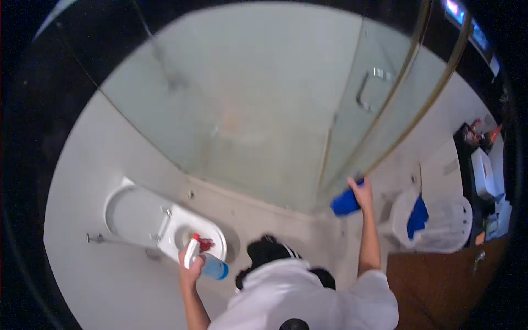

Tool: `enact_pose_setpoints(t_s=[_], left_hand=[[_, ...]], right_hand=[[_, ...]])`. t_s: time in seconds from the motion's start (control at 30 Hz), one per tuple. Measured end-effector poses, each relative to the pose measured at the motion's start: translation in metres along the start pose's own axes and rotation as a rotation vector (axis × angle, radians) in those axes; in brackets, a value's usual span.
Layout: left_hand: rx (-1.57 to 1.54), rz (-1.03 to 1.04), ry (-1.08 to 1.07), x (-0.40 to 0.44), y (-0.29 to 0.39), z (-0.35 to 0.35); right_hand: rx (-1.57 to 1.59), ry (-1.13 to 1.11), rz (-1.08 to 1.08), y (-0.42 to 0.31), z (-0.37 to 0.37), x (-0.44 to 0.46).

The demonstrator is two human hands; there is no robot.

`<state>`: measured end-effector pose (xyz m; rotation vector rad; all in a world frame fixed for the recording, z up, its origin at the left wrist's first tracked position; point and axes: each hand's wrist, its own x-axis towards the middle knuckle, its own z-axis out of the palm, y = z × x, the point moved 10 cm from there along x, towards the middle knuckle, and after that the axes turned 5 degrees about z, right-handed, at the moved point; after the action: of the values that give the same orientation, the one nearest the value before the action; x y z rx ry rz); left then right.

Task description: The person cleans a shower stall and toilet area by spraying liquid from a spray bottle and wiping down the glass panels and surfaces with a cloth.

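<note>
My left hand (191, 266) is wrapped round a spray bottle (214, 267) with blue liquid and a white and red trigger head, held over the front of the toilet. On the right, my right hand (361, 193) grips a folded blue cloth (346, 204) beside the lower part of the glass shower door. The white toilet (217, 234) has its lid raised. Something dark red (206, 245) shows over the bowl; I cannot make out what it is.
A frosted glass shower wall (264, 110) stands ahead, with a metal door handle (363, 91) on its right panel. At right are a white basket (448, 223) with a blue cloth (418, 217) over its side, a dark counter with a white container (483, 173), and a brown door (440, 280).
</note>
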<state>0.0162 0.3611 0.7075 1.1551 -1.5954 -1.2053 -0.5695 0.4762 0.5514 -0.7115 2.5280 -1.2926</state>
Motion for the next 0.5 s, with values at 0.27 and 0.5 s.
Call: enact_pose_setpoints(t_s=[0.27,0.5], left_hand=[[-0.23,0.874,0.017,0.097,0.262,-0.011],[-0.3,0.987,0.413,0.274,0.296,-0.194]], right_hand=[[0.176,-0.149,-0.053,-0.009,-0.079,-0.024],[-0.092,-0.251,0.258,-0.022,0.037,-0.054]])
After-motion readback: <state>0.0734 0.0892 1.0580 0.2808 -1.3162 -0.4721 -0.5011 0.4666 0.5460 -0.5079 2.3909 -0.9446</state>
